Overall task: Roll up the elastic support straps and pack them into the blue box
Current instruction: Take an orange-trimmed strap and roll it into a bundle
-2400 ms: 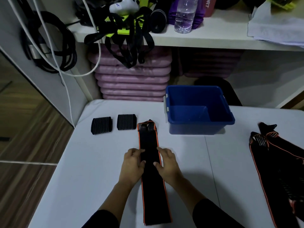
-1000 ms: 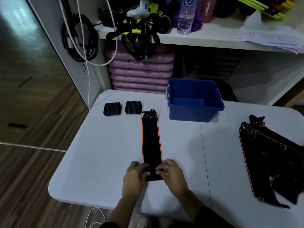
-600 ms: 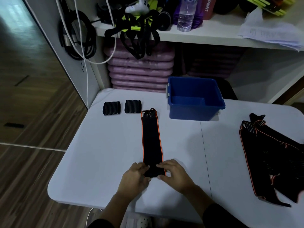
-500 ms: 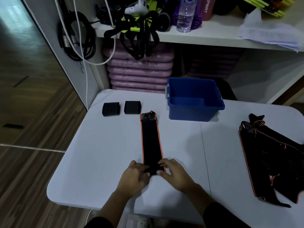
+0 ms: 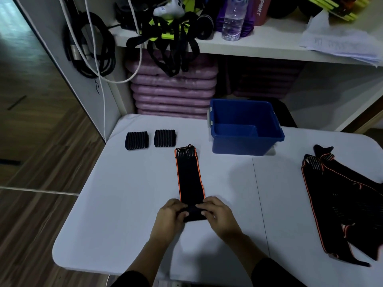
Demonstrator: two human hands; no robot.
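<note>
the strap looks light, soft and springy; left hand and right hand curl their fingers round its part-rolled six o'clock end, best pinched at both edges.

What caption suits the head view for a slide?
Left hand and right hand roll the near end of a black strap on the white table; two rolled straps and the blue box beyond.

The strap has its near end partly hidden beneath the left hand and right hand. At the right, the pile of straps is cut off by the edge; the far bottle loses its top.
</note>
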